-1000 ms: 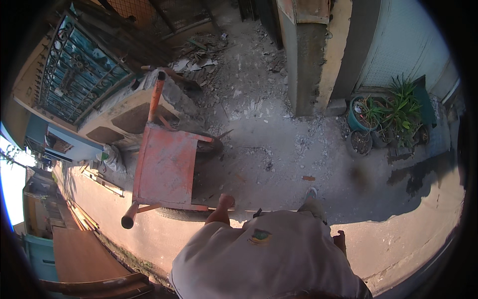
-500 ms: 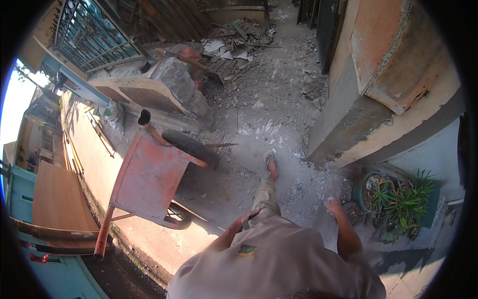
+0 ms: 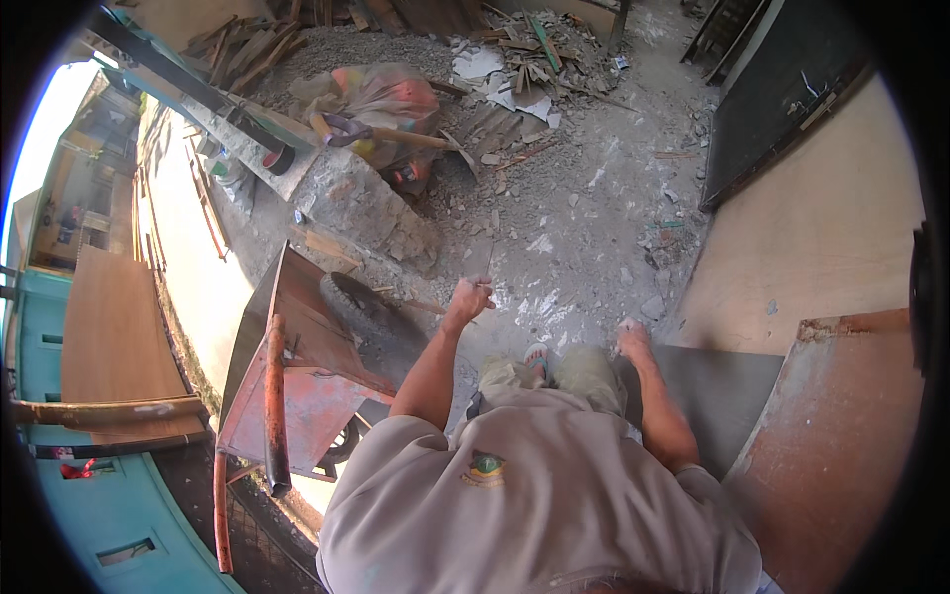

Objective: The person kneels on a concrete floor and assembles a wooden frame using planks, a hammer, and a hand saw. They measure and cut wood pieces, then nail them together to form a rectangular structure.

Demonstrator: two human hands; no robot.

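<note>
Person standing beside a rusty red wheelbarrow on a rubble-strewn yard, both arms hanging free.

Wheelbarrow: tilted, orange handle toward the viewer, wheel at its far end. Left hand: just right of the wheel, fingers loosely curled, seemingly pinching a thin stick; not touching the barrow. Right hand: well right of the barrow, fingers curled; cannot tell whether it holds anything. Beyond the wheel: concrete block, then a bag and a shovel.
</note>
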